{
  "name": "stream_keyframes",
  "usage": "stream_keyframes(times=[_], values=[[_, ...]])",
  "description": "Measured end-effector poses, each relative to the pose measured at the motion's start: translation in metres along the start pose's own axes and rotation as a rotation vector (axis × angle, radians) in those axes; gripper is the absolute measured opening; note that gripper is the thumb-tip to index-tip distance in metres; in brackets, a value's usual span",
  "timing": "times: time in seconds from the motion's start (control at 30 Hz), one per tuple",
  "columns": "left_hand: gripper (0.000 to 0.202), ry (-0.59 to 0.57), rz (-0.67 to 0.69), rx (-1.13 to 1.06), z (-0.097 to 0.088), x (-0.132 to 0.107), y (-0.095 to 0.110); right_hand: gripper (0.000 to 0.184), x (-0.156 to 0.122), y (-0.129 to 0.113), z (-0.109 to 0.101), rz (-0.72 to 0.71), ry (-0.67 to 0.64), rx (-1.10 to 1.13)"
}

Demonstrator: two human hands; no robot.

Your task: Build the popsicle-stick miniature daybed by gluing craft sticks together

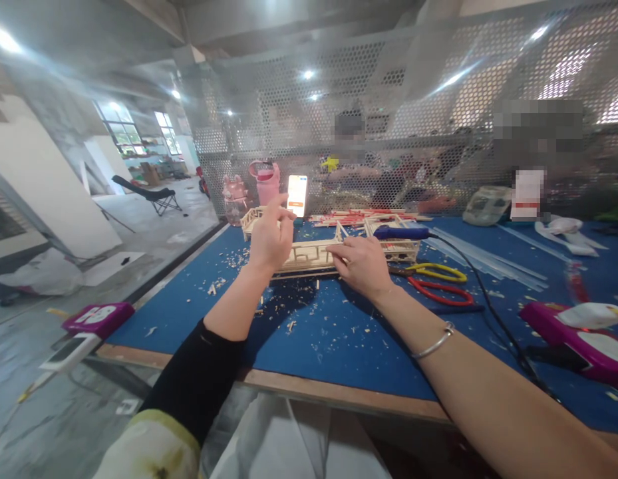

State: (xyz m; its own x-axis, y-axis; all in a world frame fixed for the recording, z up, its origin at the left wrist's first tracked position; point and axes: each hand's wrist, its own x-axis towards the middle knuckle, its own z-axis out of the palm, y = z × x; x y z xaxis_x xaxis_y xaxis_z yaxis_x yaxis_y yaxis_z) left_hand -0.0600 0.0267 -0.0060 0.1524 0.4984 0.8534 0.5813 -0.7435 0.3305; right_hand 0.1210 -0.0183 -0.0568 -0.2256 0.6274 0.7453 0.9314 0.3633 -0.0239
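A model of thin wooden sticks (309, 256), with small railings, sits on the blue tabletop in front of me. My right hand (361, 263) is at its near side, thumb and fingertips closed on the railing. My left hand (272, 236) is raised over the model's left part, fingers apart, with nothing visible in it. Its fingertips reach toward the lit screen of a phone (297, 195) standing upright behind the model; whether they touch cannot be made out. By my right hand lie a blue-handled tool (401, 233) with a black cord and a cutting tool with yellow and red looped handles (441, 291).
Red-tipped sticks (358, 217) and clear strips (488, 256) lie farther back. Pink bottles (266, 181) stand at the back left. Wood scraps litter the blue tabletop (189, 326). Purple-and-white devices (578, 342) sit at the sides. Beyond a perforated metal screen (289, 126) are other people.
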Motion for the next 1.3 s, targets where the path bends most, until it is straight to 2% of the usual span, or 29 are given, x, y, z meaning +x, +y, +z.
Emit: stream_keyframes(times=[0.07,0.13,0.4,0.97,1.07,1.2,1.3], values=[[0.038,0.064,-0.001,-0.009,-0.001,-0.003,-0.003,0.025,0.0,0.0,0.001,0.002,0.001,0.004],[0.037,0.076,0.008,-0.008,0.0,-0.007,-0.003,0.025,-0.001,0.0,0.002,0.004,0.0,0.01],[0.04,0.031,0.085,0.017,0.004,-0.015,0.003,0.026,-0.002,0.0,0.004,0.024,0.029,0.034],[0.037,-0.004,0.022,0.035,0.003,-0.014,0.003,0.026,-0.002,-0.001,0.001,0.041,0.016,0.087],[0.037,-0.011,0.012,0.029,0.002,-0.015,0.003,0.028,-0.001,0.003,-0.005,0.078,0.085,0.112],[0.036,-0.006,0.003,0.02,0.0,-0.016,0.003,0.03,-0.001,0.018,-0.019,0.247,0.283,0.148],[0.035,0.01,0.007,0.021,0.0,-0.017,0.005,0.028,-0.003,0.027,-0.028,0.351,0.34,0.16]])
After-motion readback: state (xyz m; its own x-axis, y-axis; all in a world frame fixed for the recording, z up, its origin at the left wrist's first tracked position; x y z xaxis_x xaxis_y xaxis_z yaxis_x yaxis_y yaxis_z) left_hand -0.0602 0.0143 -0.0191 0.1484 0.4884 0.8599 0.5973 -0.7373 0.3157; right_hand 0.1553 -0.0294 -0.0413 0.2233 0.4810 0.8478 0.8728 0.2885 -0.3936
